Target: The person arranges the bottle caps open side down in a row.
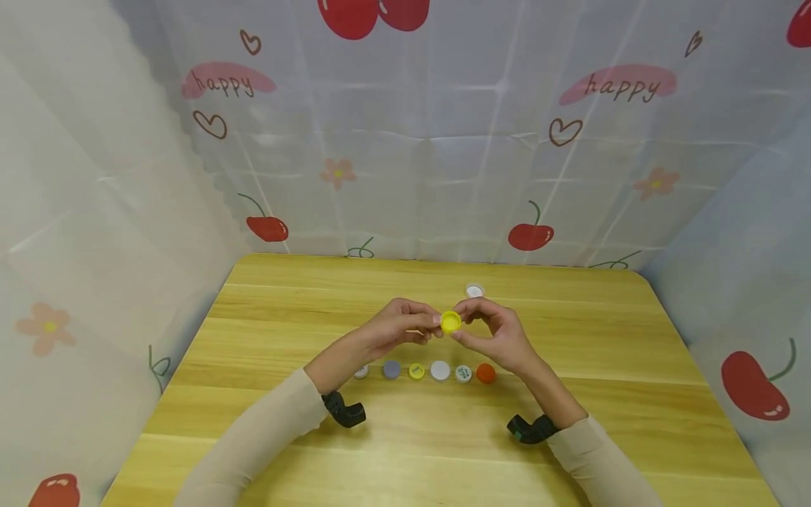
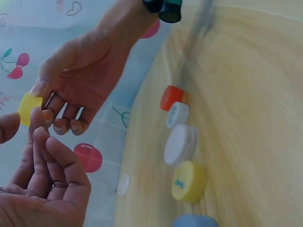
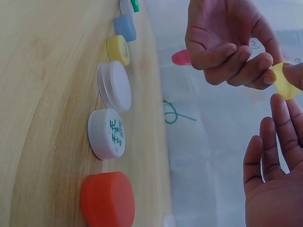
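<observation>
Both hands hold one yellow bottle cap (image 1: 451, 322) above the table, its hollow side facing the head camera. My left hand (image 1: 405, 325) pinches its left edge between thumb and fingers. On the opposite edge, my right hand (image 1: 499, 332) grips it with thumb and index finger, the other fingers loosely bent. In the left wrist view the same yellow cap (image 2: 29, 108) shows between the fingertips of both hands. Below the hands runs a row of caps: blue-purple (image 1: 391, 370), printed yellow (image 1: 416, 371), plain white (image 1: 440, 370), white with green print (image 1: 463, 374) and orange-red (image 1: 486, 373).
Another white cap (image 1: 360, 371) lies at the row's left end, partly behind the left forearm; a bit of green cap (image 3: 135, 5) shows beyond it in the right wrist view. A separate white cap (image 1: 474, 290) lies farther back on the wooden table (image 1: 570, 324). Printed curtains (image 1: 418, 162) surround the table.
</observation>
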The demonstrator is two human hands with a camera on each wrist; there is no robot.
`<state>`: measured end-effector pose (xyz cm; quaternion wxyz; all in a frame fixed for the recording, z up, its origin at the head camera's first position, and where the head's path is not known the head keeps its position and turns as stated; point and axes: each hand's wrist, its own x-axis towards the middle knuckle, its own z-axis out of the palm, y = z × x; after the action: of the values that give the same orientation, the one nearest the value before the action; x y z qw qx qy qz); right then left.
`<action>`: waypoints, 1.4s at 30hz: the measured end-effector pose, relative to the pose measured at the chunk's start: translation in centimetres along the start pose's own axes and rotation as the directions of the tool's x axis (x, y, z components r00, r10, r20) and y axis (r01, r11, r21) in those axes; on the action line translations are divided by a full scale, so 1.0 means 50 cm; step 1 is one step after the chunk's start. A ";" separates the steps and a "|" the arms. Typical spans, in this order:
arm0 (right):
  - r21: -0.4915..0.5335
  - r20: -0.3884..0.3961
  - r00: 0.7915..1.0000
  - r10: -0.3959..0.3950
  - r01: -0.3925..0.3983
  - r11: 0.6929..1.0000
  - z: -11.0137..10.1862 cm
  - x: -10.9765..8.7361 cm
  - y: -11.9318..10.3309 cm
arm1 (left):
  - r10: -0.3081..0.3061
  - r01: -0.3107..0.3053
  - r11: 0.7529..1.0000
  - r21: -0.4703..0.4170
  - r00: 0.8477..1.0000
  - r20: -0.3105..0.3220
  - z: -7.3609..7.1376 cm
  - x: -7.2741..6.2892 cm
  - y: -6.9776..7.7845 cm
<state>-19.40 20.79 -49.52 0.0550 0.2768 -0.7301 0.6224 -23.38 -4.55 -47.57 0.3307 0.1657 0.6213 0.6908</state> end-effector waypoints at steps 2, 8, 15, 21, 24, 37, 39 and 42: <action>-0.007 0.012 1.000 0.022 -0.022 1.000 -0.001 0.000 0.002 | 0.047 -0.046 0.999 0.026 0.999 -0.017 -0.002 -0.001 -0.007; 0.029 0.050 0.996 0.071 -0.073 0.997 -0.003 0.000 0.006 | 0.292 -0.271 0.944 0.187 0.952 -0.092 -0.010 -0.010 -0.017; 0.096 0.134 0.975 0.175 -0.188 0.977 -0.008 0.004 0.006 | 0.656 -0.510 0.532 0.675 0.753 0.052 -0.013 -0.026 -0.025; 0.133 0.243 0.943 0.225 -0.263 0.956 -0.010 0.006 0.014 | 0.774 -0.598 0.132 0.791 0.561 0.295 -0.003 -0.026 -0.028; 0.138 0.276 0.934 0.226 -0.271 0.953 -0.008 0.005 0.019 | 0.778 -0.600 0.047 0.799 0.523 0.348 0.002 -0.027 -0.029; 0.101 0.237 0.947 0.216 -0.245 0.964 -0.012 -0.005 0.023 | 0.741 -0.578 0.143 0.804 0.601 0.300 0.015 -0.023 -0.038; 0.081 0.194 0.962 0.194 -0.213 0.974 -0.008 -0.005 0.021 | 0.714 -0.562 0.276 0.779 0.663 0.225 0.016 -0.022 -0.039; 0.028 0.120 0.982 0.149 -0.153 0.988 -0.002 -0.005 0.015 | 0.650 -0.521 0.509 0.686 0.755 0.091 0.016 -0.023 -0.041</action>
<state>-19.55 21.02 -50.26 -0.0405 0.2578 -0.7393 0.6207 -21.52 -4.67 -49.18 -0.0637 0.4117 0.7600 0.4988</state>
